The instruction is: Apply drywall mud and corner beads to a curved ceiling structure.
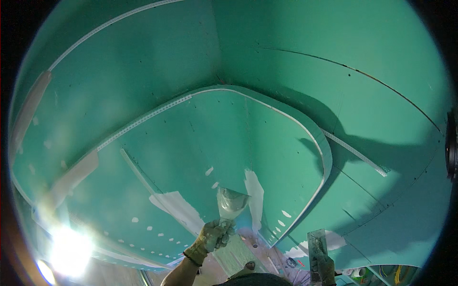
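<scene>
Left hand [210,238]: covers the handle of the scraper [232,201]; forearm cropped by the near edge.
Right hand [327,270]: dim, fingers indistinct beside the flat tool [317,248]; forearm out of frame.
Lamp [71,250], near left: glare hides its outline.
Dark round object [451,145], right rim: partly cut off, kind unclear.
Yellow cables [397,274], near right: ends cut off, too small to trace.

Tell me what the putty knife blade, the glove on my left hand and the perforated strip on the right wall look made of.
Putty knife blade: likely steel, semi-glossy, judging by its grey sheen and reflections.
Glove: probably knitted fabric, perhaps coated; matte, with a snug, dark-hemmed cuff.
Perforated strip: plastic or coated metal; its pale finish and rows of holes don't settle which.
</scene>
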Demonstrator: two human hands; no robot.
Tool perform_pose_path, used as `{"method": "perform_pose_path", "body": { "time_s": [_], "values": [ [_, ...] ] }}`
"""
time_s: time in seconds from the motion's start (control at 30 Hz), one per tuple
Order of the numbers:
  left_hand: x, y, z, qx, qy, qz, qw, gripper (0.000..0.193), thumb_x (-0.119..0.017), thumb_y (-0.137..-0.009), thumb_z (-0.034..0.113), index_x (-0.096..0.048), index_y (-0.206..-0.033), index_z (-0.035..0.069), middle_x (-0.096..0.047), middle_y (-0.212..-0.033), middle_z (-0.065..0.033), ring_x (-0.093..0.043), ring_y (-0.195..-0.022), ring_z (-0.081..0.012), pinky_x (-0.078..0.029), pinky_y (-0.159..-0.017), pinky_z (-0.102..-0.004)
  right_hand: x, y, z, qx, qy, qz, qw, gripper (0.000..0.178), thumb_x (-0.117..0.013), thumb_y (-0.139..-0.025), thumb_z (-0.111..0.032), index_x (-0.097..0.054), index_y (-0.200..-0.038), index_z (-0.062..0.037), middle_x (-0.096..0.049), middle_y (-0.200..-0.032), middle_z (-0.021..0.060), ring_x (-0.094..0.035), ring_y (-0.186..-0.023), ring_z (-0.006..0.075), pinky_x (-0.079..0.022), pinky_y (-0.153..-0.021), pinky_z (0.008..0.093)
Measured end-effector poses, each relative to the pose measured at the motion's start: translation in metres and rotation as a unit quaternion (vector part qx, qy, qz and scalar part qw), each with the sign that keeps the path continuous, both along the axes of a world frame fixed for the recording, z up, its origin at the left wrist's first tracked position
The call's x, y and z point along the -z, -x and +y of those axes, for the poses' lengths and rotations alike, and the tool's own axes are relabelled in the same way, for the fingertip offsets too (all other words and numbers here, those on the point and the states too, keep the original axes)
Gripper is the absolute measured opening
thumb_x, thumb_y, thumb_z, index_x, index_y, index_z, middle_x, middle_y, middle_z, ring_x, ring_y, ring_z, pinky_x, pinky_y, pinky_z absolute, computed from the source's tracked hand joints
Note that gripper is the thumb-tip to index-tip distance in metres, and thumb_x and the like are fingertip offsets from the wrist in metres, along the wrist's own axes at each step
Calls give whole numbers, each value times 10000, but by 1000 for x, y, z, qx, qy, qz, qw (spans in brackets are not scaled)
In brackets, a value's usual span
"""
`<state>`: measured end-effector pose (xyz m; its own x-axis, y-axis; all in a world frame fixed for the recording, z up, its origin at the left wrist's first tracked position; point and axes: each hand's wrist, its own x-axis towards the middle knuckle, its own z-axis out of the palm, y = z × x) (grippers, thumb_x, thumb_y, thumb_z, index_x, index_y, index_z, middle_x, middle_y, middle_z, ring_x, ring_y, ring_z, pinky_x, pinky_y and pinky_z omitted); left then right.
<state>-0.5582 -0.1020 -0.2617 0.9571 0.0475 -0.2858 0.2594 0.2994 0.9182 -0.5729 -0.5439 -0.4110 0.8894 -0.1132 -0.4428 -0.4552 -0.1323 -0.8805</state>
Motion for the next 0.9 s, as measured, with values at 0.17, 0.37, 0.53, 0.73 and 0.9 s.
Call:
{"method": "perform_pose_path", "body": {
  "time_s": [0.17,0.37,0.53,0.73,0.9],
  "values": [
    [2,11,-23,-42,-20,15,999,411,-706,-961,341,-659,-1232,35,-691,-888,-18,-588,-590,-97,-461,-493,-238,61,-36,-27,-148,203,-319,914,371,-578,-1009,-365,-719,-1016,-22,-709,-762,134,-678,-660,298,-532,-596,396],
    [31,10,-32,-110,-24,-32,993,419,-685,-950,300,-644,-1248,9,-711,-936,-52,-571,-560,-96,-445,-459,-243,124,-98,-38,-277,324,-414,804,499,-756,-783,-151,-606,-1254,-82,-517,-1490,182,-653,-1117,403,-595,-709,459],
    [15,-5,-48,-147,-25,2,989,406,-678,-947,284,-646,-1246,10,-711,-932,-61,-550,-540,-84,-409,-445,-220,148,-122,-29,-261,311,-409,817,474,-767,-830,-220,-647,-1269,-87,-622,-1330,180,-689,-1051,299,-577,-711,416],
    [15,-3,-63,-172,-20,-15,985,328,-669,-987,271,-667,-1223,43,-697,-865,-37,-565,-533,-74,-406,-426,-211,24,-107,32,-194,-42,-126,972,391,-644,-949,-345,-694,-1209,-58,-675,-844,134,-667,-833,199,-529,-788,340],
    [6,-17,-72,-210,-34,-15,977,328,-702,-968,300,-680,-1194,64,-686,-850,-25,-556,-538,-72,-400,-422,-219,-13,-112,82,-275,73,-466,838,295,-683,-890,-115,-661,-1146,29,-656,-1103,77,-615,-1039,180,-514,-877,331]
  ]
}}
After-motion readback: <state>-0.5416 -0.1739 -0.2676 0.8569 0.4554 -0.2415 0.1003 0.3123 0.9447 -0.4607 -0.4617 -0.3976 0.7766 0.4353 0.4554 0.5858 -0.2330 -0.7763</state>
